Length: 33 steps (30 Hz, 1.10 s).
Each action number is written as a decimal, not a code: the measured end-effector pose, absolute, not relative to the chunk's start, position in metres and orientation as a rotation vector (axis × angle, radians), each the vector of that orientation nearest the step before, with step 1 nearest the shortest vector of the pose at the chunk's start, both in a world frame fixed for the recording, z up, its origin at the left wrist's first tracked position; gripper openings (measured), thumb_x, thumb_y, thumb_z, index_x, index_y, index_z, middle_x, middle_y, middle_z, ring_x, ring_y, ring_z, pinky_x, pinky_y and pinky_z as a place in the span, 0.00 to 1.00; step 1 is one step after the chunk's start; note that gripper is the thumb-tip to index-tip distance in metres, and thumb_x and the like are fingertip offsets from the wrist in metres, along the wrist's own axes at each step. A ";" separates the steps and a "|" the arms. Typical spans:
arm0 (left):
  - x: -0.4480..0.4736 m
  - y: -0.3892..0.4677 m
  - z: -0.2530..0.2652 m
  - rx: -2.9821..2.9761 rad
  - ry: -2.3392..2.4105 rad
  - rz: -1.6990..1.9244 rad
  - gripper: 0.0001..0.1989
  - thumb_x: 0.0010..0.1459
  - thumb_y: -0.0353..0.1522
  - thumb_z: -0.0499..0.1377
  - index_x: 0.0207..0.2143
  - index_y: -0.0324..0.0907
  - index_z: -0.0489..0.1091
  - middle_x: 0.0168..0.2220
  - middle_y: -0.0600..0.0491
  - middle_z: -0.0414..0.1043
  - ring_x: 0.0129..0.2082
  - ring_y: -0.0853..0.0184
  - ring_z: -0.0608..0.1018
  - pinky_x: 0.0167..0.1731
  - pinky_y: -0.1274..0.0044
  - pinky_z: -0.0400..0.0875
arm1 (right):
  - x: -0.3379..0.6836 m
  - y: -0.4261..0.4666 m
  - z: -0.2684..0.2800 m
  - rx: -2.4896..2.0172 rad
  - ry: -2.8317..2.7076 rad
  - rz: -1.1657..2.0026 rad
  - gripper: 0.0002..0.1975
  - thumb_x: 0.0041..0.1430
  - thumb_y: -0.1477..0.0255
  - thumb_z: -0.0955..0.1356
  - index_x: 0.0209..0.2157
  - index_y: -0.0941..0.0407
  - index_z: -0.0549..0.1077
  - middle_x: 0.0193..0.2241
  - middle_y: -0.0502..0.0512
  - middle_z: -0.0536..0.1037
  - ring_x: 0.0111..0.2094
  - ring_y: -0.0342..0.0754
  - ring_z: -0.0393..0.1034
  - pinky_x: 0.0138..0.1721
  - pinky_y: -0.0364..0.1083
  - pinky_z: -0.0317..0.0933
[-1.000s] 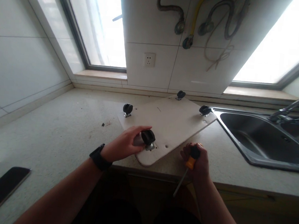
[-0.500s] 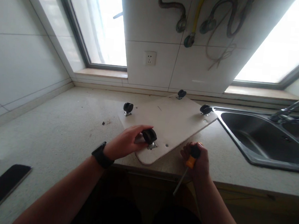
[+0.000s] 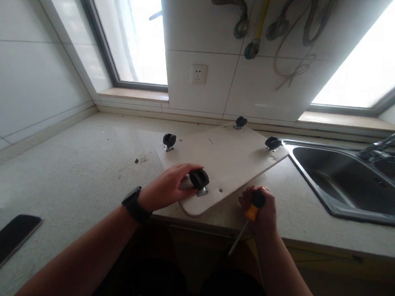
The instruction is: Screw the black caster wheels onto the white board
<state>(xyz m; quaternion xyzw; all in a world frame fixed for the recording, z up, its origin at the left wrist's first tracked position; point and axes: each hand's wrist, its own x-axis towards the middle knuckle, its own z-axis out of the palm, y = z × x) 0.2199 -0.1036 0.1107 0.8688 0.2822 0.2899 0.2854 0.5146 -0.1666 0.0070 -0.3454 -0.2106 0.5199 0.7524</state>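
My left hand (image 3: 171,187) is closed round a black caster wheel (image 3: 199,179), thumb and fingers on either side of it. A metal plate under this caster sits at the near corner of a white board (image 3: 231,158), which lies flat with its wheels up. Another caster (image 3: 169,141) stands at the left corner, one (image 3: 240,122) at the far corner and one (image 3: 272,143) at the right. My right hand (image 3: 264,213) grips a screwdriver (image 3: 252,212) with a black and orange handle, its shaft pointing down past the counter edge. The screwdriver is apart from the board.
The speckled counter (image 3: 89,157) carries dark crumbs (image 3: 136,160) left of the board. A steel sink (image 3: 322,177) with a tap (image 3: 377,147) is at the right. A dark flat object (image 3: 1,250) lies at lower left. Pipes and a socket (image 3: 199,74) are on the wall.
The view has shifted very slightly. Both hands keep their places, the left on the caster and the right round the screwdriver.
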 end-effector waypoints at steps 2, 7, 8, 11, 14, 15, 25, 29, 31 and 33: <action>0.220 -0.104 0.110 2.324 0.751 0.772 0.30 0.60 0.30 0.66 0.63 0.48 0.64 0.57 0.45 0.72 0.56 0.57 0.75 0.59 0.62 0.68 | 0.515 -0.166 0.006 -0.752 -0.460 1.135 0.08 0.56 0.65 0.67 0.27 0.54 0.73 0.22 0.47 0.64 0.22 0.41 0.56 0.19 0.42 0.54; 0.220 -0.103 0.109 2.349 0.751 0.776 0.30 0.59 0.31 0.66 0.62 0.47 0.64 0.57 0.45 0.72 0.56 0.57 0.75 0.58 0.62 0.69 | 0.517 -0.165 0.005 -0.759 -0.450 1.126 0.08 0.55 0.65 0.68 0.27 0.55 0.73 0.24 0.47 0.66 0.23 0.41 0.58 0.20 0.42 0.56; 0.221 -0.103 0.109 2.355 0.750 0.781 0.30 0.59 0.31 0.66 0.62 0.47 0.64 0.57 0.45 0.72 0.56 0.57 0.75 0.58 0.62 0.69 | 0.517 -0.165 0.005 -0.761 -0.449 1.126 0.08 0.55 0.65 0.68 0.27 0.55 0.73 0.24 0.47 0.66 0.23 0.41 0.58 0.20 0.42 0.56; 0.221 -0.103 0.108 2.361 0.749 0.792 0.30 0.59 0.30 0.66 0.62 0.47 0.64 0.57 0.45 0.72 0.56 0.56 0.75 0.58 0.62 0.69 | 0.517 -0.164 0.006 -0.764 -0.452 1.131 0.08 0.54 0.65 0.68 0.27 0.55 0.73 0.23 0.47 0.65 0.22 0.41 0.57 0.20 0.41 0.56; 0.221 -0.103 0.109 2.359 0.749 0.794 0.30 0.59 0.30 0.67 0.62 0.47 0.63 0.57 0.45 0.72 0.56 0.57 0.75 0.58 0.63 0.68 | 0.516 -0.165 0.007 -0.762 -0.460 1.135 0.08 0.55 0.65 0.68 0.27 0.55 0.73 0.22 0.47 0.64 0.22 0.41 0.56 0.20 0.41 0.55; 0.221 -0.103 0.109 2.359 0.750 0.792 0.30 0.59 0.30 0.66 0.62 0.47 0.63 0.57 0.45 0.72 0.56 0.57 0.75 0.58 0.63 0.68 | 0.515 -0.165 0.008 -0.761 -0.462 1.134 0.08 0.55 0.65 0.68 0.27 0.55 0.73 0.22 0.47 0.64 0.21 0.41 0.56 0.20 0.42 0.55; 0.222 -0.105 0.110 2.383 0.768 0.789 0.28 0.60 0.32 0.66 0.62 0.46 0.64 0.57 0.44 0.72 0.55 0.57 0.75 0.57 0.63 0.69 | 0.515 -0.165 0.008 -0.775 -0.454 1.126 0.08 0.54 0.65 0.67 0.27 0.55 0.72 0.22 0.47 0.64 0.22 0.41 0.56 0.21 0.42 0.56; 0.222 -0.106 0.112 2.383 0.775 0.789 0.28 0.60 0.32 0.66 0.61 0.46 0.64 0.56 0.44 0.73 0.55 0.56 0.76 0.57 0.62 0.69 | 0.515 -0.165 0.009 -0.773 -0.458 1.127 0.08 0.55 0.66 0.67 0.27 0.55 0.72 0.22 0.47 0.64 0.21 0.41 0.56 0.20 0.42 0.54; 0.222 -0.106 0.112 2.379 0.767 0.789 0.28 0.60 0.32 0.66 0.61 0.46 0.64 0.56 0.44 0.73 0.54 0.57 0.76 0.56 0.62 0.69 | 0.515 -0.166 0.009 -0.770 -0.459 1.127 0.08 0.55 0.66 0.67 0.27 0.55 0.72 0.22 0.46 0.64 0.21 0.40 0.56 0.20 0.42 0.54; 0.221 -0.106 0.112 2.383 0.755 0.785 0.28 0.60 0.32 0.66 0.61 0.46 0.64 0.56 0.44 0.72 0.55 0.57 0.76 0.56 0.62 0.70 | 0.514 -0.166 0.009 -0.768 -0.462 1.127 0.08 0.55 0.65 0.67 0.27 0.55 0.72 0.22 0.46 0.63 0.21 0.41 0.56 0.20 0.42 0.54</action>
